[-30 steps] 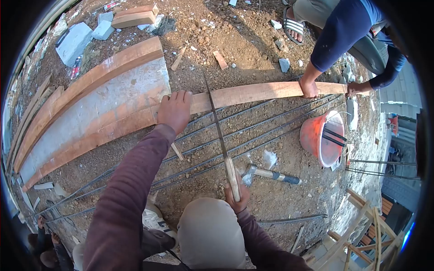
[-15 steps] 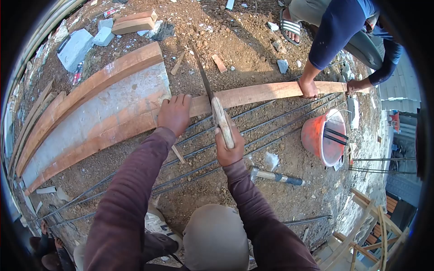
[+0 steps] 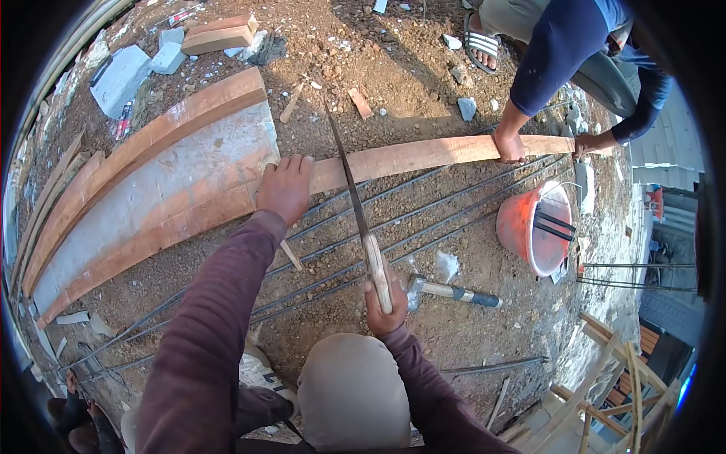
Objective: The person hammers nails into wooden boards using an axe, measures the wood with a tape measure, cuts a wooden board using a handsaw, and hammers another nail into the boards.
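Observation:
A long wooden plank (image 3: pixel 423 157) runs across the middle, its left part lying at the edge of a pale board. My left hand (image 3: pixel 286 188) is closed over the plank near the board's right corner, fingers curled on its top. In my right hand (image 3: pixel 389 310) is the wooden handle of a handsaw (image 3: pixel 357 204). The thin blade crosses the plank just right of my left hand, its tip pointing away from me. Farther right, a co-worker's two hands (image 3: pixel 511 147) grip the plank near its far end.
Several steel rods (image 3: pixel 412 219) lie beneath the plank. Right of my right hand are a hammer (image 3: pixel 457 293) and an orange bucket (image 3: pixel 512 229) with dark bars in it. A curved timber (image 3: pixel 151 163) edges the board. Stone blocks (image 3: pixel 121 82) and offcuts (image 3: pixel 219 35) lie beyond.
My right hand has drawn the saw back toward me, so more blade shows on my side of the plank. My left hand keeps its hold on the plank.

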Tool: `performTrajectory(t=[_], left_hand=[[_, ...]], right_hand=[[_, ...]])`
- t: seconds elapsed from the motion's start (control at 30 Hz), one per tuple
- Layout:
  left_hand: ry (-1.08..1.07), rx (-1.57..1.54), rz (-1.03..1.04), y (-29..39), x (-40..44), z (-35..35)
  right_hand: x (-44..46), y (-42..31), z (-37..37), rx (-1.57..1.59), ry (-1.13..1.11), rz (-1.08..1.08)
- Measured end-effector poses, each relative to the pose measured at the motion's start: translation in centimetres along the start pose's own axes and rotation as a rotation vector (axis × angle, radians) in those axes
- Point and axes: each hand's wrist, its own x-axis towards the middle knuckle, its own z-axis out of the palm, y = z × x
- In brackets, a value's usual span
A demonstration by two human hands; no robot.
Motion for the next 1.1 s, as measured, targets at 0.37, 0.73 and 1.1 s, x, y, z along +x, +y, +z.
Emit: performTrajectory(t=[0.37,0.73,1.1], left_hand=[[-0.039,-0.051,-0.018,0.1,-0.2,-0.6],[-0.014,-0.009,0.000,-0.1,-0.8,0.2],[-0.010,-0.020,-0.001,-0.1,-0.5,0.1]], right_hand=[[3.7,0.2,1.2,0.145,-0.072,0.158],[7.3,-1.0,1.8,0.206,-0.120,0.259],[8.3,-0.8,2.7,0.177,-0.060,0.088]])
